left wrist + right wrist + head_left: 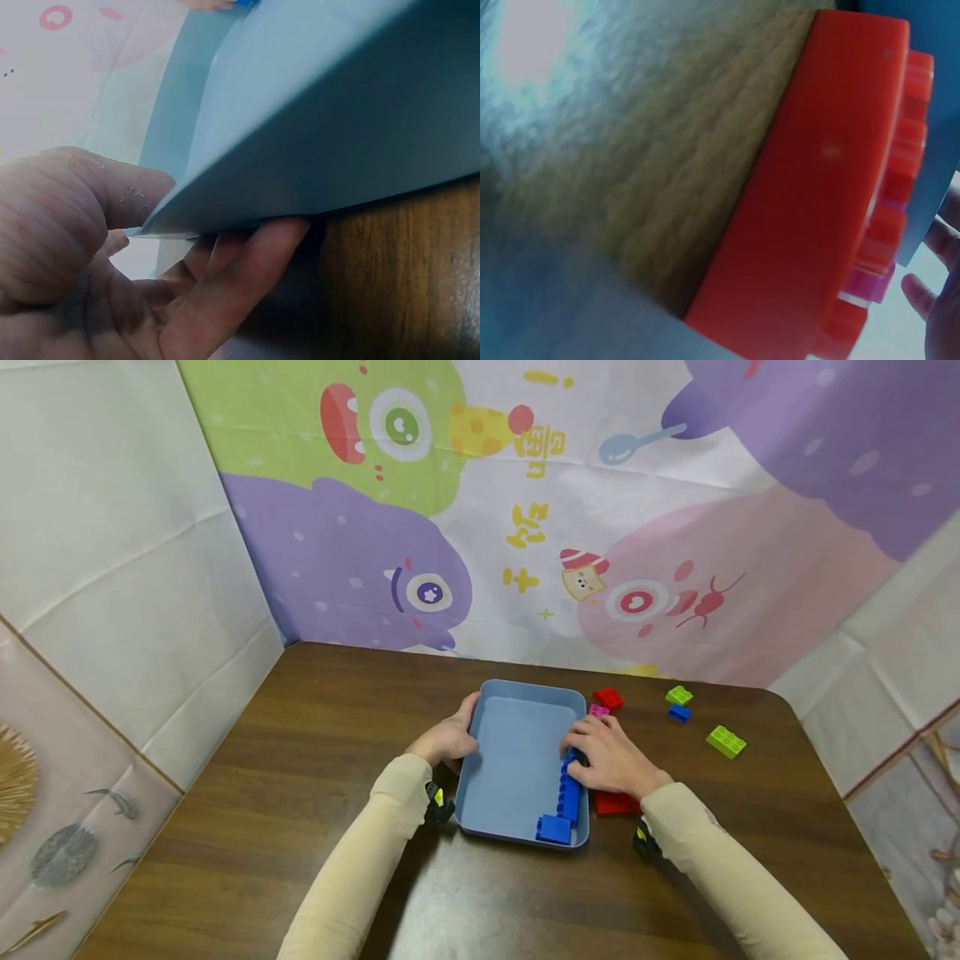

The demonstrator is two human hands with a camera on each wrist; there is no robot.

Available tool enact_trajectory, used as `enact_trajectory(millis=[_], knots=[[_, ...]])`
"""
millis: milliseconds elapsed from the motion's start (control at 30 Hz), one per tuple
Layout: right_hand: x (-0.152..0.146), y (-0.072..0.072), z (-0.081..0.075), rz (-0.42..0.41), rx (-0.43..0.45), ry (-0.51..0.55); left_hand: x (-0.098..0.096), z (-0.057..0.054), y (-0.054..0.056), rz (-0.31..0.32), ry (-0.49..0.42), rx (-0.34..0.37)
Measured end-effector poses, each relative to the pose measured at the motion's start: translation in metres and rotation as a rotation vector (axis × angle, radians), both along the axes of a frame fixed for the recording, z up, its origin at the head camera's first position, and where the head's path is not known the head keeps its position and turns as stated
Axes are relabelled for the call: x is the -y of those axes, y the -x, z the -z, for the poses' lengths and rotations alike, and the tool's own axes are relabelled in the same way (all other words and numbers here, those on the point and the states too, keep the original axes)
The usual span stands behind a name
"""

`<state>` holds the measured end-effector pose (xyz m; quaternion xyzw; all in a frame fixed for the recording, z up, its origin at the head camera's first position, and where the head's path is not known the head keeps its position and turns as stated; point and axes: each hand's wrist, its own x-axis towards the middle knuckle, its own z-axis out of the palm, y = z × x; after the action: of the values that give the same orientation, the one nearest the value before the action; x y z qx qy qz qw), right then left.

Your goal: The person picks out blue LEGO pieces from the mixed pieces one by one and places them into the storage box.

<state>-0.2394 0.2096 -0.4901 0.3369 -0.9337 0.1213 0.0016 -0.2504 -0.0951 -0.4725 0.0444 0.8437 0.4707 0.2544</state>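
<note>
A blue-grey rectangular tray (510, 760) lies on the table. My left hand (450, 737) grips its left side, thumb at the rim and fingers under the edge, as the left wrist view shows. Along the tray's inner right side stand blue toy building bricks (568, 797), and another blue brick (553, 829) sits in the near right corner. My right hand (611, 756) reaches over the right rim and pinches a blue brick, mostly covered by the fingers. Below that wrist lies a large red brick (802, 195), outside the tray.
Right of the tray's far corner lie a red brick (608, 697) and a pink brick (598, 710). Farther right are two lime green bricks, one far (678, 695) and one nearer (726, 742), with a small blue brick (679, 713). A printed cloth (495, 610) hangs behind the table.
</note>
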Motion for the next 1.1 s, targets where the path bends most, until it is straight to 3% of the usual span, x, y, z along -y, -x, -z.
enact_trajectory(millis=[1100], knots=[[-0.010, 0.000, 0.003, -0.044, -0.052, 0.071, 0.000, -0.002, -0.001, -0.006, 0.001, -0.007]])
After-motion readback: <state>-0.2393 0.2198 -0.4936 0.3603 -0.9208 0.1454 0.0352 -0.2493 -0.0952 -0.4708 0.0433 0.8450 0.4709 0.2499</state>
